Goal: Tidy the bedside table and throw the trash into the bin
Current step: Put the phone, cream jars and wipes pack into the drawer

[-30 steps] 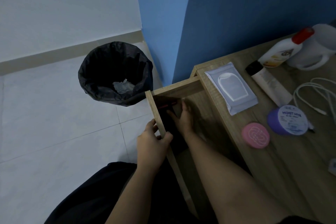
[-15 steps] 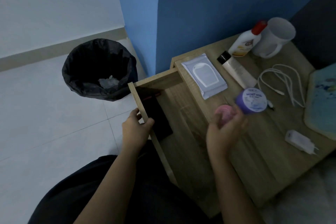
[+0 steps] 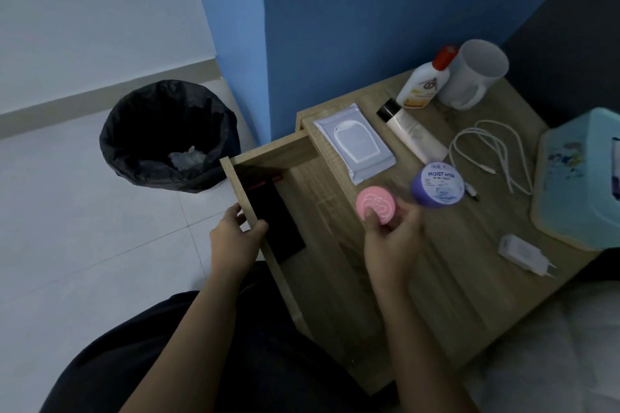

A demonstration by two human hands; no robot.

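My right hand (image 3: 391,241) is shut on a round pink case (image 3: 375,203), lifted slightly over the wooden bedside table (image 3: 419,295). My left hand (image 3: 236,240) grips the front panel of the open drawer (image 3: 265,157), which holds a dark flat object (image 3: 276,221) and a red pen (image 3: 263,183). On the tabletop lie a wet-wipes pack (image 3: 354,146), a purple jar (image 3: 437,184), a white tube (image 3: 411,131), a lotion bottle (image 3: 424,82), a white mug (image 3: 473,74), a white cable (image 3: 493,151) and a charger plug (image 3: 525,255).
A bin with a black liner (image 3: 169,134) stands on the white tiled floor left of the table, with crumpled trash inside. A teal tissue box (image 3: 577,178) sits at the table's right edge. Blue wall rises behind; bedding lies lower right.
My right hand left the drawer, crossed to the tabletop and took hold of the pink case. The view swung right. My left hand stayed on the drawer front.
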